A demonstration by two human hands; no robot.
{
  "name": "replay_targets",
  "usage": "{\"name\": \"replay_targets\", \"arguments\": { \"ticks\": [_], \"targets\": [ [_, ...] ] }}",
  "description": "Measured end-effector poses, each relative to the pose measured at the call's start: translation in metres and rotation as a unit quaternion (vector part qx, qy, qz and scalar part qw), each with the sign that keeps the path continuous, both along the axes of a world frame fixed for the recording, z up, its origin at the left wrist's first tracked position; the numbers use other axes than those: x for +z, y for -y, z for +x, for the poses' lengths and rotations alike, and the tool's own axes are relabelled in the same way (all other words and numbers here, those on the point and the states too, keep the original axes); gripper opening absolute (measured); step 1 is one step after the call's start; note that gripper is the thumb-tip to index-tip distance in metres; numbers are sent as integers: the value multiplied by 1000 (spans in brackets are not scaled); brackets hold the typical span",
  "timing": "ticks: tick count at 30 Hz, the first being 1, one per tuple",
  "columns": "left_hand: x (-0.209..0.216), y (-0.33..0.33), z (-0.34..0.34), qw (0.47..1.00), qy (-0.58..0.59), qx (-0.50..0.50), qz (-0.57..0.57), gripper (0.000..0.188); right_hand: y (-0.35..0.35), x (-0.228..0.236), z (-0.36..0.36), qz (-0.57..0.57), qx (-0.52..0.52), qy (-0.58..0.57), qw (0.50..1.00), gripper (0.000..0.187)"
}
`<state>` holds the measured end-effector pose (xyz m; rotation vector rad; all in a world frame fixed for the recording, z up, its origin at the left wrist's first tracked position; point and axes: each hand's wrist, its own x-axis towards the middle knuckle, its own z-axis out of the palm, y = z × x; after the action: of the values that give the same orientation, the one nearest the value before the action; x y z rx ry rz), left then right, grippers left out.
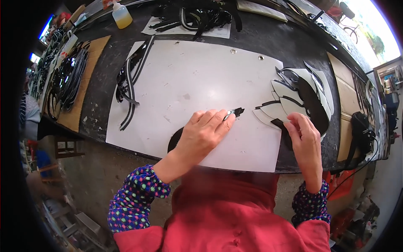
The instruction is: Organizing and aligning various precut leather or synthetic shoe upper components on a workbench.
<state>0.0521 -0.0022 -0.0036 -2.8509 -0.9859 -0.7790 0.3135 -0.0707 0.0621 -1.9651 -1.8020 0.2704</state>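
My left hand (205, 132) is closed over a black curved piece (174, 141) on the white board (184, 75). A small black tip (238, 112) with a silvery edge sticks out past its fingers; the part between is covered by the hand. My right hand (305, 145) pinches the end of a black strip (277, 123) at the board's right edge. Just above it lies a fanned pile of curved off-white pieces (287, 105) with black edges. A large black curved piece (312, 105) rests on that pile.
Black strips with light stripes (129, 84) lie on the board's left side. Behind are a heap of black strips (197, 19) and a bottle of yellow liquid (121, 17). Cardboard sheets (90, 69) flank the dark table (285, 42). A black pouch-like object (362, 132) sits at right.
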Motion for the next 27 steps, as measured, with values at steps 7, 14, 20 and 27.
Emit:
{"name": "replay_targets", "arguments": {
  "ticks": [7, 14, 20, 27],
  "targets": [
    [1, -13, -27, 992, -43, -76, 87, 31, 18, -28, 29, -10, 53, 91, 994, 29],
    [-1, -7, -39, 995, -30, -62, 72, 25, -6, -7, 8, -50, 107, -174, 978, 26],
    [1, -3, -47, 997, -29, -72, 29, 29, -53, -10, -48, 4, 346, -56, 937, 21],
    [1, -1, -51, 998, -4, -61, 5, 23, -53, -19, -50, -109, 329, -99, 933, 9]
  ]
}}
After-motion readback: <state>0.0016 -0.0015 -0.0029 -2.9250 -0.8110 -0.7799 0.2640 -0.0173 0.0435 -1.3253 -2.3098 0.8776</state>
